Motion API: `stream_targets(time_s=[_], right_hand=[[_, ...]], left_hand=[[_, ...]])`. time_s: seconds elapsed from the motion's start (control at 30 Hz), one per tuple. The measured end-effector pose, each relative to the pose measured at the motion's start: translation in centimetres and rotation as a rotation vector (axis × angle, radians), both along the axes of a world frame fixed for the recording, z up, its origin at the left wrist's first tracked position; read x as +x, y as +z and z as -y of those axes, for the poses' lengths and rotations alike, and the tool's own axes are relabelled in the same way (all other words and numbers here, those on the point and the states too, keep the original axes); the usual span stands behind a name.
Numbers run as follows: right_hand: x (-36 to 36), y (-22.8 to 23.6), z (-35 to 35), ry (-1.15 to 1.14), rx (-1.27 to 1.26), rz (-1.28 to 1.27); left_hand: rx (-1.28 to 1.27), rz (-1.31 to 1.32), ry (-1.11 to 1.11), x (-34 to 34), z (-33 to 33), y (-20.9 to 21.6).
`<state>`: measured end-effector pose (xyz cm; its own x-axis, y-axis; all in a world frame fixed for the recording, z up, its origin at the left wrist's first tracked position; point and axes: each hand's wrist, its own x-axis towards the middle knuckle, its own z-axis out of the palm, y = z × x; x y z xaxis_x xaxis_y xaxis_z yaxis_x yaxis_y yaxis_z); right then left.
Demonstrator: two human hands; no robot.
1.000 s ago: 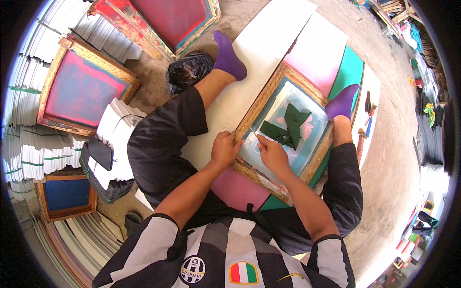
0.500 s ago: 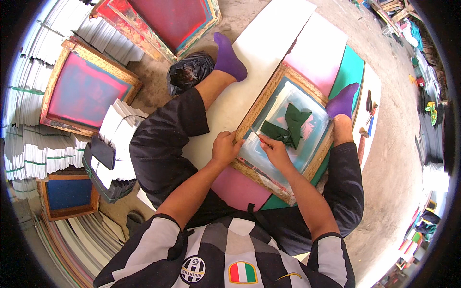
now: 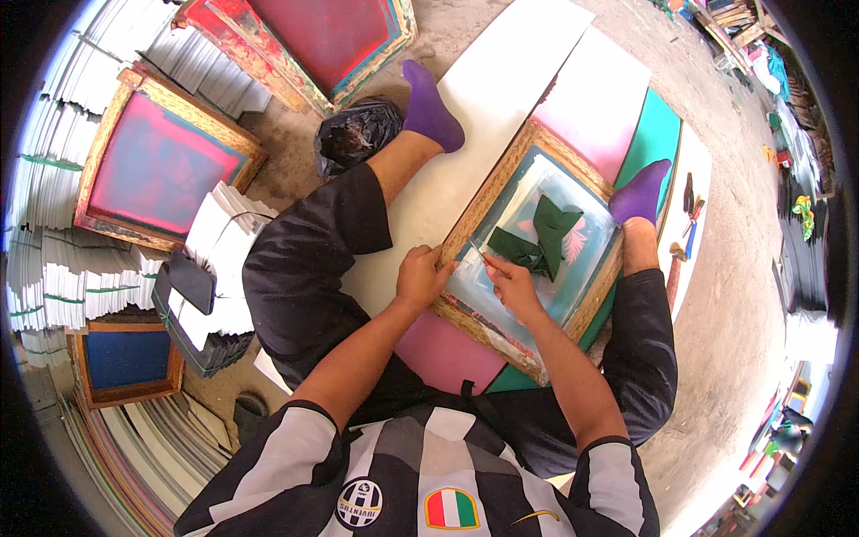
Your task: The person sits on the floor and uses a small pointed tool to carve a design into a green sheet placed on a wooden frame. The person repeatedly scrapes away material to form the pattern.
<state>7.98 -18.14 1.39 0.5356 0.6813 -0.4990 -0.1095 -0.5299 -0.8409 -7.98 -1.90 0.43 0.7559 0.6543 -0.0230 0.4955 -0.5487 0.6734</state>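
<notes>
A wood-framed printing screen (image 3: pixel 490 191) lies tilted across coloured sheets between my legs. On its pale blue mesh rest folded dark green pieces (image 3: pixel 555 234), beside a pink leaf-like shape (image 3: pixel 575 238). My left hand (image 3: pixel 420 277) is closed at the near-left side of the frame, gripping its wooden edge. Over the mesh, close to that same edge, my right hand (image 3: pixel 513 286) pinches a thin, slim tool (image 3: pixel 477 250). Its tip points toward the left rail; its exact kind is too small to make out.
Handled tools (image 3: pixel 692 219) lie on a white board beyond my right foot. A black plastic bag (image 3: pixel 356 134) sits by my left foot. More framed screens (image 3: pixel 165 170) lean at the left, near stacked white sheets (image 3: pixel 54 183) and a dark phone-like slab (image 3: pixel 191 282).
My right hand and the thin tool have shifted slightly at the left side of the mesh. The left hand keeps its place on the frame.
</notes>
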Motion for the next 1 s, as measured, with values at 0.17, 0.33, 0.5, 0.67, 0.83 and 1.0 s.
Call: stream_targets(time_s=[0.17,0.33,0.5,0.67,0.83,1.0], right_hand=[[-0.6,-5.3,0.6,0.090,0.352,0.682],[0.8,3.6,-0.9,-0.089,-0.101,-0.441],[0.0,2.1,0.0,-0.013,-0.052,-0.090],[-3.4,2.4,1.1,0.148,-0.053,0.508],[-4.1,3.9,0.3,0.288,-0.227,0.756],[-4.4,3.7,0.3,0.337,-0.261,0.838]], left_hand=[[-0.009,0.009,0.006,0.1,0.1,0.2],[0.002,-0.024,0.009,-0.1,0.1,0.1],[-0.020,-0.007,0.022,0.1,0.2,0.2],[-0.056,0.012,0.097,-0.1,0.3,-0.4],[-0.060,-0.121,0.122,-0.2,0.7,1.1],[0.044,-0.260,0.111,-0.9,1.5,2.2]])
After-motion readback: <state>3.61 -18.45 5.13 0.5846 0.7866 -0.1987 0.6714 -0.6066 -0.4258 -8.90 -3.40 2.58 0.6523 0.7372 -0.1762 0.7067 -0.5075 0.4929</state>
